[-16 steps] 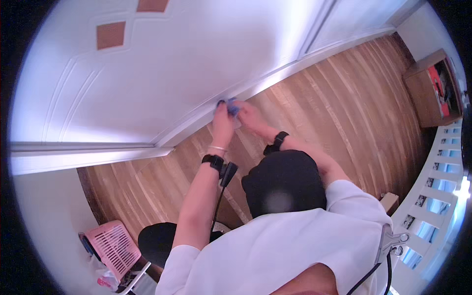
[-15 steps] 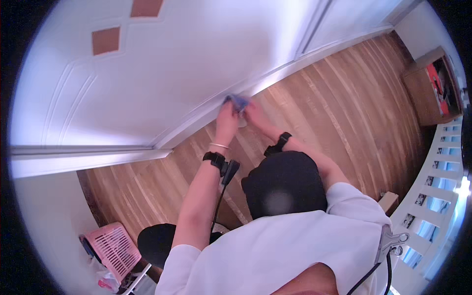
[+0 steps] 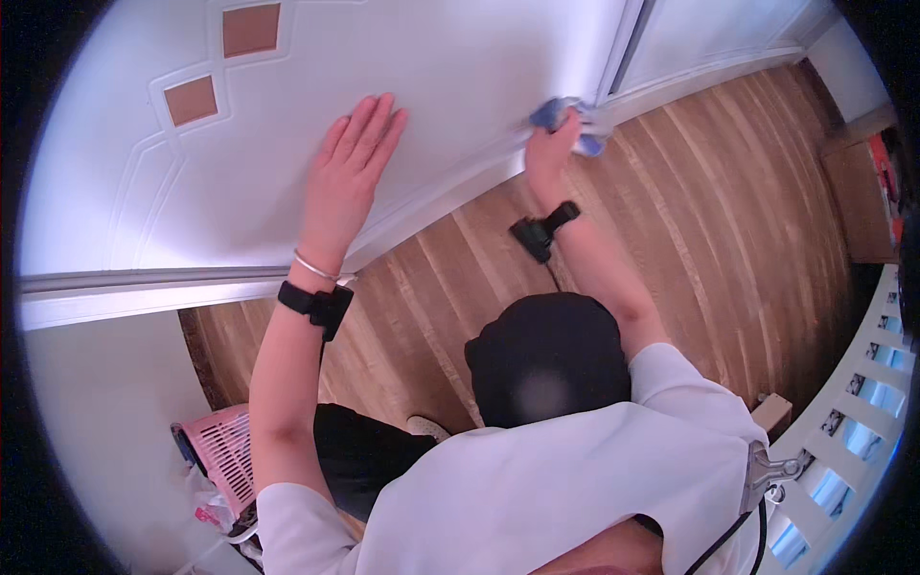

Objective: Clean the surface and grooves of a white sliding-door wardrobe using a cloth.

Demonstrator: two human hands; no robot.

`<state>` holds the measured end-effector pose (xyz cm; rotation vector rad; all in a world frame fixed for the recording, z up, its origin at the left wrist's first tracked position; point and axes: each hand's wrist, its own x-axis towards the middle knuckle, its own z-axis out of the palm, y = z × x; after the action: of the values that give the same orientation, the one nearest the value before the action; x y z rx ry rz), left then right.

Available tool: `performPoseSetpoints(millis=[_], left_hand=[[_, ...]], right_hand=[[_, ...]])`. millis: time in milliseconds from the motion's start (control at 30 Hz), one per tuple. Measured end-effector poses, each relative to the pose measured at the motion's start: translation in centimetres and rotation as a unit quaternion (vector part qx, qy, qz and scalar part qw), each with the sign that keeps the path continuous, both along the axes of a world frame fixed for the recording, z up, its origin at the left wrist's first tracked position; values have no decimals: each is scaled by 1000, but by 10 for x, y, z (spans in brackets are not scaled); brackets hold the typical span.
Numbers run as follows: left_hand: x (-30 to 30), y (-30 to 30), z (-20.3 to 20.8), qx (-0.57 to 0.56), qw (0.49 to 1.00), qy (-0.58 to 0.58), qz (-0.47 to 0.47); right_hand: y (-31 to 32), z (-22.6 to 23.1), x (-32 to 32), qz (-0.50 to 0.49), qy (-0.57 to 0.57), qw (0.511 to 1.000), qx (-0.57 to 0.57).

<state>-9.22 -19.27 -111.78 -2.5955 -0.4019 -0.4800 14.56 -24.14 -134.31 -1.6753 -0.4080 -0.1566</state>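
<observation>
Well apart: left hand (image 3: pixel 343 182) flat over panel (image 3: pixel 431 77), right hand (image 3: pixel 553 153) around cloth (image 3: pixel 550 114) near panel's edge

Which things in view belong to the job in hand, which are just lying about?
In hand or at hand:
- blue-and-white cloth, in the right hand
- white panel, by the open left hand

Lying about:
- pink basket
- brown cabinet

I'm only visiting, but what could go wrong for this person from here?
The bunched blue-and-white cloth might slip from the grip of the right hand and drop onto the wooden floor. The left hand, open at the white panel, could slide if it bears weight. The left elbow overlaps the pink basket in view; if truly close, it might bump it.
</observation>
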Motion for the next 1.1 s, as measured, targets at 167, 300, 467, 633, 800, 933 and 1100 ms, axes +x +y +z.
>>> performPoseSetpoints(millis=[167,300,467,633,800,933,1100], left_hand=[[-9,3,-3,18,999,24,34],[1,11,-4,16,1000,14,13],[-1,16,-7,2,1000,29,1],[-4,21,-12,-11,997,56,43],[10,18,-9,-10,998,55,33],[0,23,-15,-10,997,60,50],[-10,32,-21,2,998,58,34]], right_hand=[[-15,14,-155,308,-10,951,-9],[0,20,-158,317,112,939,71],[1,12,-73,211,60,974,55],[-2,27,60,37,36,995,86],[5,21,65,-68,-42,997,14],[17,22,-9,-22,-38,998,51],[6,119,5,116,-137,971,157]])
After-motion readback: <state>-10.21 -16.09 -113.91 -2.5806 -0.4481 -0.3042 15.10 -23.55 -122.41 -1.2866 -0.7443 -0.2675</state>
